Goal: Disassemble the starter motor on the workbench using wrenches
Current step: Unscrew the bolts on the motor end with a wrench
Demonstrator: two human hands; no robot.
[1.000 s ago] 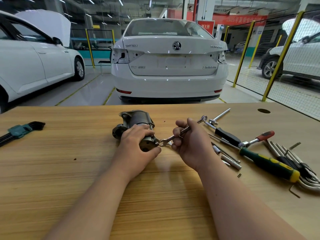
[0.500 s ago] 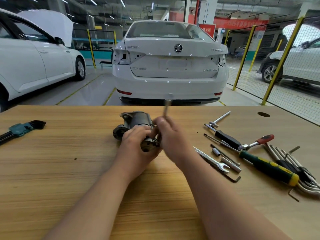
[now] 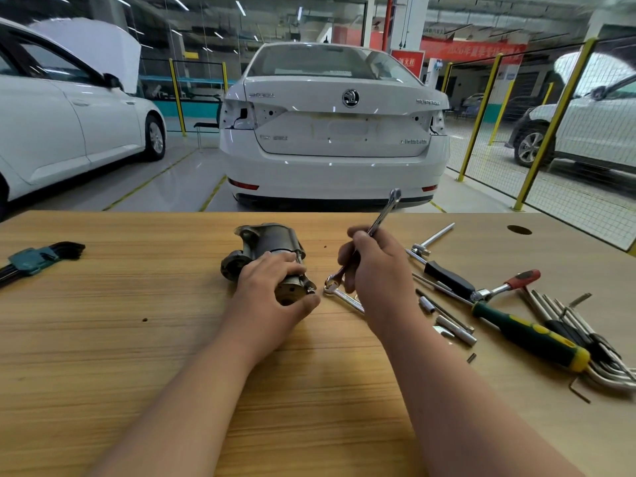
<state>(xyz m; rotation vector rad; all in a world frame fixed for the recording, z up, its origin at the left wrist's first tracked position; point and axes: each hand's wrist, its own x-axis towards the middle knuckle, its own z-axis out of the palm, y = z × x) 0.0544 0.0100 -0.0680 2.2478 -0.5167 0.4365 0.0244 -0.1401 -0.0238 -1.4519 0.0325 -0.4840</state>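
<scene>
The motor point(image 3: 266, 251) lies on the bench point(image 3: 137, 339) just ahead of the person and a touch to their left. Its long axis runs from the far nose back toward them, angled slightly to their right, so the round end cap faces the camera. The left hand point(image 3: 275, 282) is clamped over the near end from above, fingers curled round the body and pinning it down. The right hand point(image 3: 375, 266) sits just to the right of it, fingers wrapped round a wrench point(image 3: 382, 215). The wrench is tilted steeply: its ring end is up in the air over the far edge of the bench, and its open end points down and left, close to the bench. That open end hangs near the motor's near right corner but apart from it, with bare wood showing between. What looks like a small bolt point(image 3: 310, 289) sticks out at that same corner, so the right hand is plainly the nearer one to it. To my eye, the open end must come a short way left and drop level with the bolt before it can seat. A second wrench point(image 3: 346, 299) lies flat under the right hand.
</scene>
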